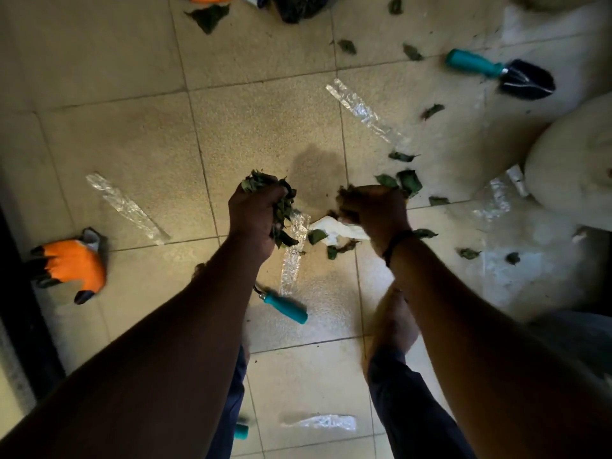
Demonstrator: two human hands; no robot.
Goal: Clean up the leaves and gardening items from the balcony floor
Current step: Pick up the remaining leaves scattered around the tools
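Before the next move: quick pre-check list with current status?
1. Left hand closed on a wad of leaves: ok.
2. Right hand grip: closed, leaf bits show at its top; contents cannot tell.
3. Bin or bag to drop into: dark bag at top edge, whether open cannot tell.
4. Floor free of loose leaves: not ok, several beside the white pot.
5. Tools collected: not ok, trowel and orange glove lie on the tiles.
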